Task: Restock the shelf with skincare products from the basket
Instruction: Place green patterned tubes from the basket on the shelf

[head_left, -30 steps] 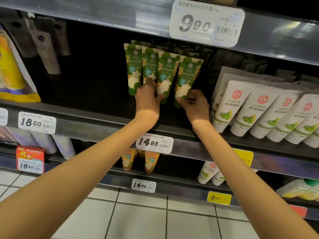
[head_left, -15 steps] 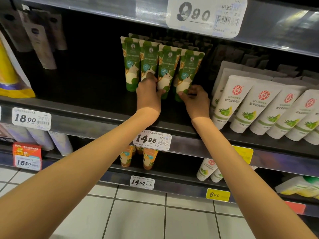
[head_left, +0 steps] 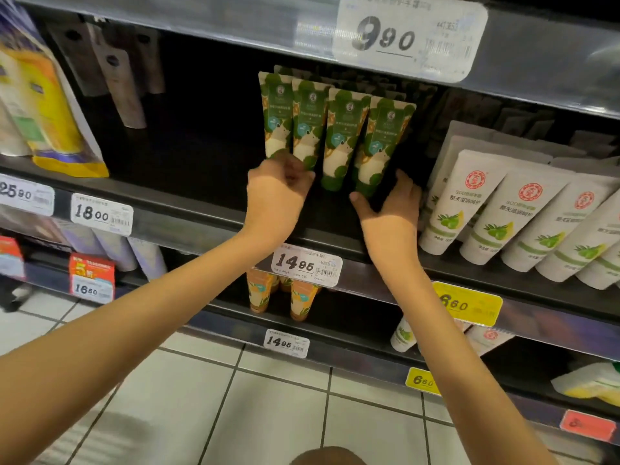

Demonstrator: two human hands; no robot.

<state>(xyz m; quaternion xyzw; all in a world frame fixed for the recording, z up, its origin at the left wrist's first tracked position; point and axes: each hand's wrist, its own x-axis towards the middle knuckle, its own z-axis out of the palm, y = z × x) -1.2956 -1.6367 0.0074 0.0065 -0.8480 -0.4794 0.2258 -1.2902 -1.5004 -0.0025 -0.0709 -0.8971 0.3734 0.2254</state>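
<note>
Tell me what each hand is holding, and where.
Left hand grips the bottom ends of the two leftmost green tubes, blurred. Right hand brackets the rightmost tube at its bottom, thumb and fingers either side; a real hold cannot be told.

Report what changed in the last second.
Left hand slid left along the green tubes, to the two leftmost caps; grip blurred. Right hand released the rightmost tube, now beside it, fingers straighter. Tubes, white tubes and price tags unchanged.

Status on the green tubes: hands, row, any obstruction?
Left hand at caps of left green tubes, grip blurred. Right hand open beside rightmost tube. Four standing in front. White tubes close right, not blocking.
</note>
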